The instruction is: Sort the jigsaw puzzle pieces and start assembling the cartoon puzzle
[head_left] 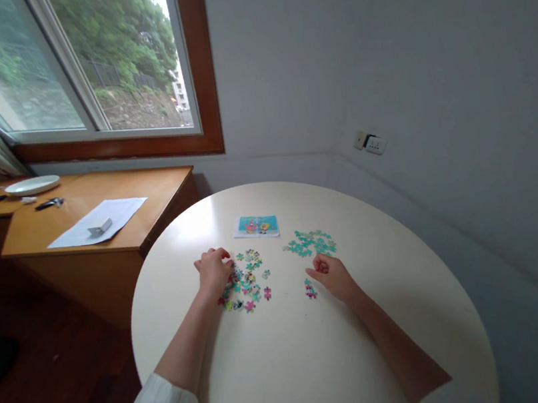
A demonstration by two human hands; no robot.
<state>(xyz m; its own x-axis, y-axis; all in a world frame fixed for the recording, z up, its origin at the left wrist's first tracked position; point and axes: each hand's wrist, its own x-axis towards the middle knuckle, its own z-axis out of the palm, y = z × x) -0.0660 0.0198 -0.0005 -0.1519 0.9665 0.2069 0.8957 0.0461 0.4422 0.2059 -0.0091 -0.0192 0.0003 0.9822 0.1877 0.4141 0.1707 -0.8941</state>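
My left hand rests over the left edge of a mixed pile of colourful jigsaw pieces, its fingers bent and apart. Nothing shows in its grasp, though its palm side is hidden. To the right, my right hand hovers by a small cluster of joined pieces, with fingers curled in and the thumb side pointing left; no piece is visible in it. Beyond that hand lies a spread of turquoise jigsaw pieces. A single pink piece sits apart, right of the mixed pile.
A picture card with cartoon figures lies toward the back of the round white table. A wooden desk at left holds a paper sheet, a small white box and a white plate. Walls stand behind and right.
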